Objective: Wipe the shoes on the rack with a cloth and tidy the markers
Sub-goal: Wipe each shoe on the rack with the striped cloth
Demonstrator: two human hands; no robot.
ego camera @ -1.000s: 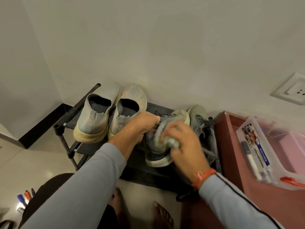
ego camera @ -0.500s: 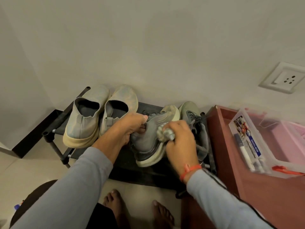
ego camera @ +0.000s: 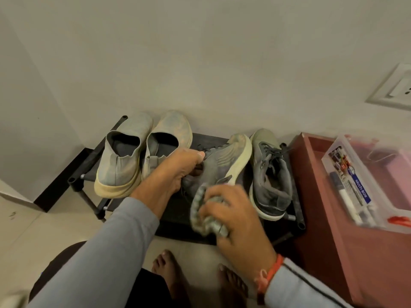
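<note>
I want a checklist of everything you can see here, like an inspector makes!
Surface: black shoe rack against the wall, on a tiled floor.
Job's things: two pale slip-on shoes side by side on the rack; grey sneaker upright on the rack; tilted sneaker; cloth; markers in the clear box.
Clutter: nothing seen.
Hands: left hand grips the tilted sneaker; right hand grips the cloth.
Cables: nothing seen.
Surroundings: reddish cabinet on the right, wall socket, bare feet below.

A home entryway corner: a low black shoe rack point(ego camera: 89, 161) against a plain wall, tiled floor point(ego camera: 26, 236), wall socket point(ego camera: 395, 90).
</note>
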